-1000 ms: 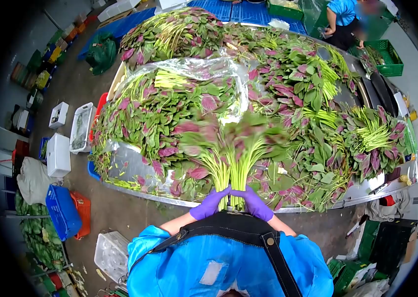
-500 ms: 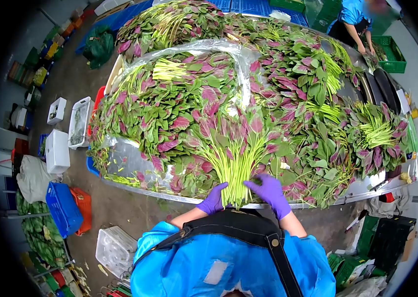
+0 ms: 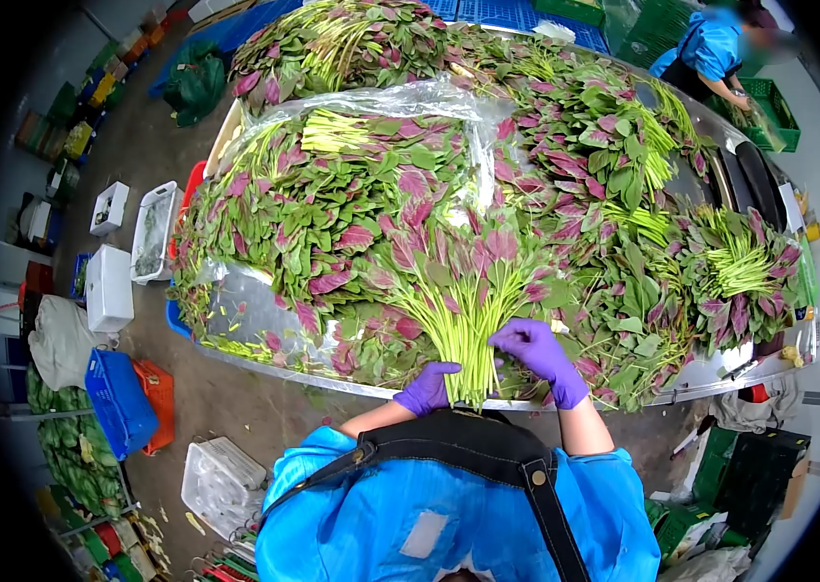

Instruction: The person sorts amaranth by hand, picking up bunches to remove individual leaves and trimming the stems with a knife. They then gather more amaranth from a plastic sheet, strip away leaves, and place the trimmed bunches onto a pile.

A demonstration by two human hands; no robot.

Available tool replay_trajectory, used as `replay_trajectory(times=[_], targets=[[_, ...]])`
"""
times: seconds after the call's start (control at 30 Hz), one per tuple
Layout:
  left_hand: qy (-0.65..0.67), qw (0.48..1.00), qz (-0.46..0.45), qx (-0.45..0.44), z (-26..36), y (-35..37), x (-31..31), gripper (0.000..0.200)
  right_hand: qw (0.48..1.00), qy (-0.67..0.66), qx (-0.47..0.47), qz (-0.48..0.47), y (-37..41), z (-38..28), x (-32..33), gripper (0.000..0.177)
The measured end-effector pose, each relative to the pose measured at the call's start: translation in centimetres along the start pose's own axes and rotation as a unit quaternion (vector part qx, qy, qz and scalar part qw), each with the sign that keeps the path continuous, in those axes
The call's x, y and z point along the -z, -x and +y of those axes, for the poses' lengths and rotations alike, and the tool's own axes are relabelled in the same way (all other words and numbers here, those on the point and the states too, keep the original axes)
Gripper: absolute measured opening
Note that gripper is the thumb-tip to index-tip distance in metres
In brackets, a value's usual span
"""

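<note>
In front of me is a bunch of red amaranth (image 3: 466, 344), its pale green stem ends toward my body and its purple-green leaves fanning away over the table. My left hand (image 3: 426, 388), in a purple glove, is closed around the lower left of the stems, with the thumb lying on top. At the right side of the bunch, my right hand (image 3: 541, 359), gloved the same way, has its fingertips pinched together against the outer stems. Whatever is between those fingertips is too small to make out. Loose amaranth leaves (image 3: 371, 344) lie left of the bunch.
Heaped amaranth (image 3: 332, 213) covers much of the metal table (image 3: 264, 315), partly under a clear plastic sheet (image 3: 410, 95). Another bunch (image 3: 740, 262) lies at the right. A co-worker (image 3: 711, 48) bends over a green crate (image 3: 771, 112) at the far right. Crates, including a blue one (image 3: 119, 403), stand left.
My right hand has risen slightly, and its fingertips have gone from spread to pinched at the stems. My left hand stays at the bunch. The co-worker has leaned over the green crate.
</note>
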State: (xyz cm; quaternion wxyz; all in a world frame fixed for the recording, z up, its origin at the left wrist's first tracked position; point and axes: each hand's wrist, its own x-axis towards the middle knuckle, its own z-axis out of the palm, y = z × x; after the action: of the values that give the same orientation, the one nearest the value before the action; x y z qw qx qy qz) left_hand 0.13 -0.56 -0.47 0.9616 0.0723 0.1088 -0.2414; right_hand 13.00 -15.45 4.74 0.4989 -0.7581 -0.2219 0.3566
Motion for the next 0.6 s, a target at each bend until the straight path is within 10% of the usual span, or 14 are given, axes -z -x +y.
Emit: replay_trajectory(times=[0.1, 0.17, 0.37, 0.43, 0.6], targets=[[0.017, 1.0, -0.023, 0.005, 0.0, -0.3, -0.5, 0.076, 0.995, -0.04, 0.007, 0.094, -0.2, -0.9, -0.2, 0.019], [0.031, 1.0, -0.005, -0.001, -0.6, -0.4, 2.1, 0.073, 0.957, 0.207, 0.151, 0.132, -1.8, -4.1, -1.8, 0.019], [0.075, 0.997, 0.009, 0.021, -0.7, -0.1, 2.3, 0.065, 0.91, 0.391, 0.12, 0.073, -6.1, -0.2, -4.3, 0.016], [0.059, 0.997, 0.038, 0.019, -0.6, 0.1, 2.1, 0.065, 0.924, 0.317, 0.168, 0.13, -4.4, -1.2, -3.1, 0.015], [0.078, 0.997, -0.012, 0.009, -0.3, 0.2, 1.2, 0.065, 0.986, -0.132, -0.094, 0.044, 1.1, -3.5, 3.1, 0.021]])
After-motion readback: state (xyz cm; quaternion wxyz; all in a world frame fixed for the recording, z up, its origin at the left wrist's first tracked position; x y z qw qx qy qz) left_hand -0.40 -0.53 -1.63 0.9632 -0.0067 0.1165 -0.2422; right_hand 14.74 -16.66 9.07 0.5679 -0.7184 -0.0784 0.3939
